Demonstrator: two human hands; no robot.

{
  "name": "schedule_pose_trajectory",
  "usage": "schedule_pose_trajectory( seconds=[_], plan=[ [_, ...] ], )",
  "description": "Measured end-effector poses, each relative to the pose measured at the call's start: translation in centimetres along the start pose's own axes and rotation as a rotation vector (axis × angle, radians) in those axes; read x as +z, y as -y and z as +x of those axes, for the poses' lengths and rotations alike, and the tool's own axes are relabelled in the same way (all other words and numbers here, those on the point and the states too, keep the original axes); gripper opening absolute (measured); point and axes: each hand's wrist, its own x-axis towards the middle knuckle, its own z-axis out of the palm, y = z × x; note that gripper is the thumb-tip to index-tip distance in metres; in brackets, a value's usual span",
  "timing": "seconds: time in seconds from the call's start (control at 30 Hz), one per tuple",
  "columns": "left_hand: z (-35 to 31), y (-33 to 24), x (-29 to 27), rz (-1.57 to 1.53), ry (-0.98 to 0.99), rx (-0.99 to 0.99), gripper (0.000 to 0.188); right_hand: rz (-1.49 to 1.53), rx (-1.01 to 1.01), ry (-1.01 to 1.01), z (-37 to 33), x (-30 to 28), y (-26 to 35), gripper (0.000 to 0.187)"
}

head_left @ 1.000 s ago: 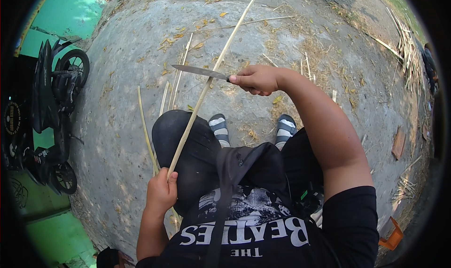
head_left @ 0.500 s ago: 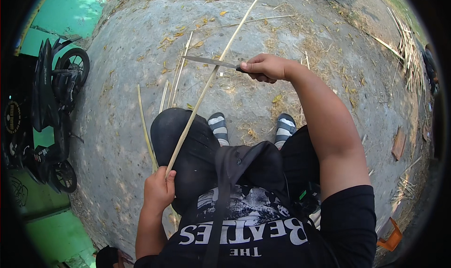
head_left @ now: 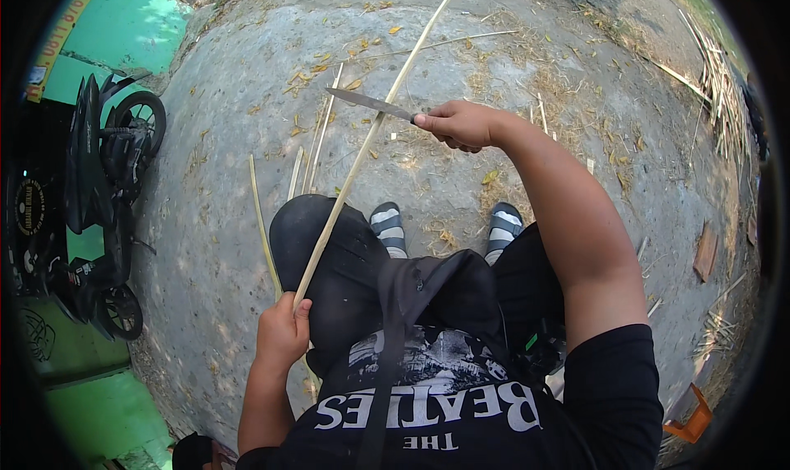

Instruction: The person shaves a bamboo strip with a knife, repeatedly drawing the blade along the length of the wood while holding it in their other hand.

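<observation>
A long pale strip of split bamboo (head_left: 346,187) slants up and away from my lap, passing over my left knee. Its near end is gripped in my left hand (head_left: 282,332), thumb on top. My right hand (head_left: 457,126) is closed around the dark handle of a knife (head_left: 372,102), most of the handle hidden by the fingers. The blade points left and lies across the strip at about its middle, seemingly touching it. Another greenish strip (head_left: 263,223) lies to the left of my knee, its lower part hidden behind my left hand and leg.
Several thin strips (head_left: 323,132) lie on the concrete ground (head_left: 206,248) ahead, among dry leaves and shavings. A heap of split strips (head_left: 724,100) is at the far right, with a brick-coloured block (head_left: 705,253) nearer. At the left stands a black motorcycle (head_left: 107,198) by a green wall.
The view has shifted slightly, so the surroundings sit a little further right. Knife and strip keep nearly the same crossing, with the blade tilted a little more steeply.
</observation>
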Motion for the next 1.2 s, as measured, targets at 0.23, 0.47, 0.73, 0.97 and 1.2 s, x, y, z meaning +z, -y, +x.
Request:
schedule_pose_trajectory(
  seconds=[0.23,0.47,0.73,0.97,1.2],
  plan=[
    [-0.5,0.1,0.3,-0.008,-0.064,0.037,0.028,0.089,-0.095,0.124,-0.6,0.6,1.5,0.061],
    [0.2,0.2,-0.7,0.01,0.031,0.003,0.027,0.161,0.035,0.027,1.0,-0.2,-0.6,0.068],
    [0.5,0.1,-0.7,-0.017,0.015,0.06,0.03,0.124,-0.042,-0.085,0.6,-1.9,-3.5,0.066],
    [-0.2,0.8,-0.2,-0.09,0.046,-0.05,0.029,0.053,-0.103,0.095,0.2,1.8,1.4,0.064],
    [0.6,-0.5,-1.1,-0.032,0.046,-0.011,0.032,-0.128,-0.019,-0.072,0.9,0.8,-0.1,0.075]
  ],
)
